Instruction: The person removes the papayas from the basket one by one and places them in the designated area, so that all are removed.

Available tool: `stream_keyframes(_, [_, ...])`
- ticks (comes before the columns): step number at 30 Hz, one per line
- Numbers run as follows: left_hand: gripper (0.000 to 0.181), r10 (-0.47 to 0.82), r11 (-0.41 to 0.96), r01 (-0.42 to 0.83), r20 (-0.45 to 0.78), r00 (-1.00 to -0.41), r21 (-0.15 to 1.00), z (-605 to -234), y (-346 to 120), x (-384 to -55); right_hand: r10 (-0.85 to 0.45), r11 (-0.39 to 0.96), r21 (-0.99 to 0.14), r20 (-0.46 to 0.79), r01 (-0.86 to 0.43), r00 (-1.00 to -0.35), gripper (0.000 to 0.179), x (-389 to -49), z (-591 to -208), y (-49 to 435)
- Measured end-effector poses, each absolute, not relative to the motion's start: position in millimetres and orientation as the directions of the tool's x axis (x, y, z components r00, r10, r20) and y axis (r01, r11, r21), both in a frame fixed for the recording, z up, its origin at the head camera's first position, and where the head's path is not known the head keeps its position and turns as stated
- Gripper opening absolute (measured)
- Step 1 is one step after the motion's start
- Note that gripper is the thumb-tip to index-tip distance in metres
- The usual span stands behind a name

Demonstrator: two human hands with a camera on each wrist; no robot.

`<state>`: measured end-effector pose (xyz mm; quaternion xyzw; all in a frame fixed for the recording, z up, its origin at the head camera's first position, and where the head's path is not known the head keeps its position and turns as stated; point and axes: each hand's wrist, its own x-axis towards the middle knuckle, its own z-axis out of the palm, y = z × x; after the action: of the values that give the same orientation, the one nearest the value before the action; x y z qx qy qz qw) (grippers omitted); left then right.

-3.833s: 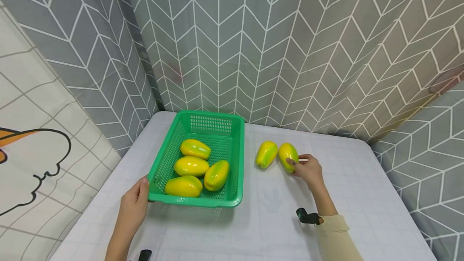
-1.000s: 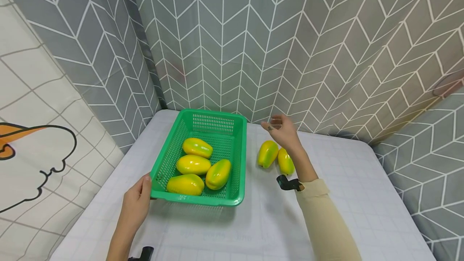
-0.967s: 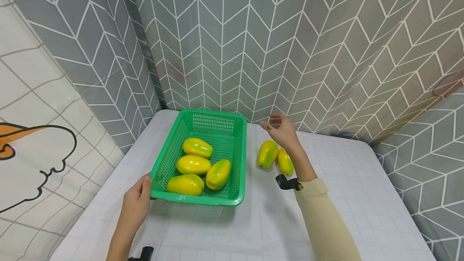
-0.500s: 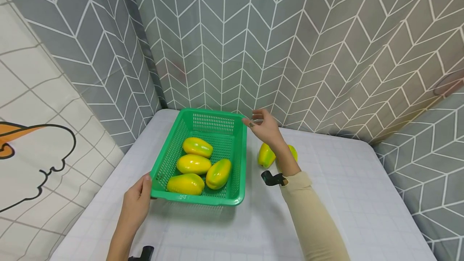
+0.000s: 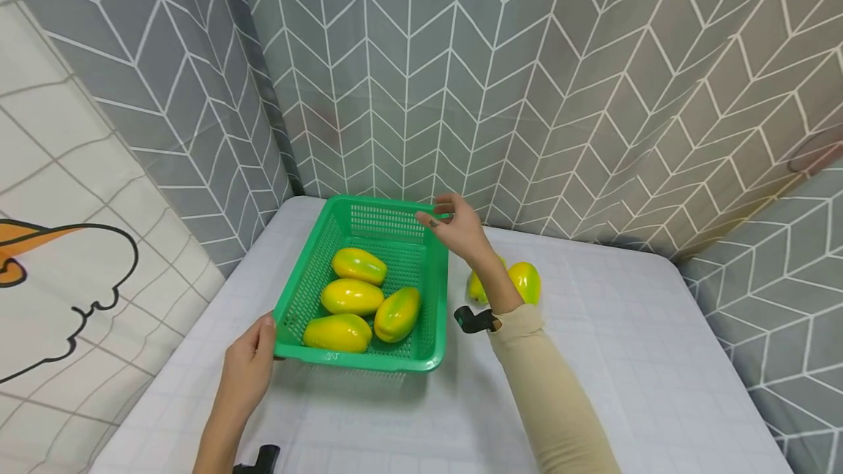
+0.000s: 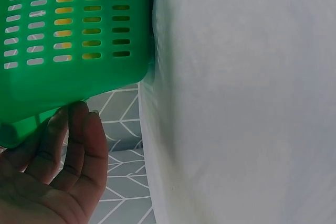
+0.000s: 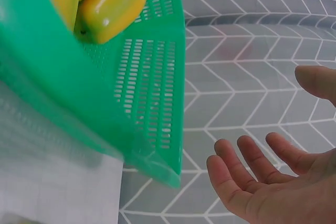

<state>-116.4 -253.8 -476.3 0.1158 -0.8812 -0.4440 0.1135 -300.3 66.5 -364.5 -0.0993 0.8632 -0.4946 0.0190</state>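
A green plastic basket (image 5: 296, 291) holds several yellow-green papayas (image 5: 351, 297), lying on its floor. My left hand (image 5: 246, 364) grips the basket's near left corner, thumb at the rim; in the left wrist view its fingers (image 6: 94, 145) curl up under the rim. Over the far right corner of the basket hovers my right hand (image 5: 459, 229), with thumb and fingers spread apart and nothing between them. The right wrist view shows that hand (image 7: 283, 182) apart from the basket rim (image 7: 178, 77). Two more papayas (image 5: 525, 281) lie right of the basket, one partly hidden by my right forearm.
The table (image 5: 632, 357) has a white cloth. Grey chevron-patterned curtains (image 5: 421, 79) stand behind it and at the right. A white grid-patterned cloth (image 5: 79, 189) hangs at the left. A black wrist camera (image 5: 473, 319) sits on my right wrist.
My right hand has left the right-hand papaya on the table, which it was touching, and moved leftward and away to the basket's far right corner. The left hand keeps its grip.
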Motion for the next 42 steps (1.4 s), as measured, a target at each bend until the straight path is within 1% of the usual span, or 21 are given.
stream_keyframes(10, [0.055,-0.305,0.582,-0.105,0.096,-0.947,0.807,-476,-254,-116,-0.23,0.458,-0.879,0.028,-0.134,-0.973,0.065,-303,-367,43])
stream_keyframes(15, [0.056,-0.302,0.567,-0.11,0.082,-0.95,0.816,-477,-252,-117,-0.227,0.463,-0.876,0.031,-0.135,-0.973,0.063,-304,-369,35])
stream_keyframes(21, [0.055,-0.304,0.579,-0.103,0.096,-0.948,0.809,-475,-252,-116,-0.245,0.477,-0.867,0.027,-0.145,-0.969,0.064,-306,-371,22])
stream_keyframes(26, [0.055,-0.31,0.58,-0.104,0.102,-0.945,0.808,-474,-252,-116,-0.262,0.479,-0.865,0.021,-0.149,-0.965,0.06,-305,-372,14])
stream_keyframes(42, [0.053,-0.309,0.583,-0.124,0.078,-0.948,0.803,-475,-255,-117,-0.306,0.476,-0.869,-0.02,-0.135,-0.952,0.061,-307,-375,-6])
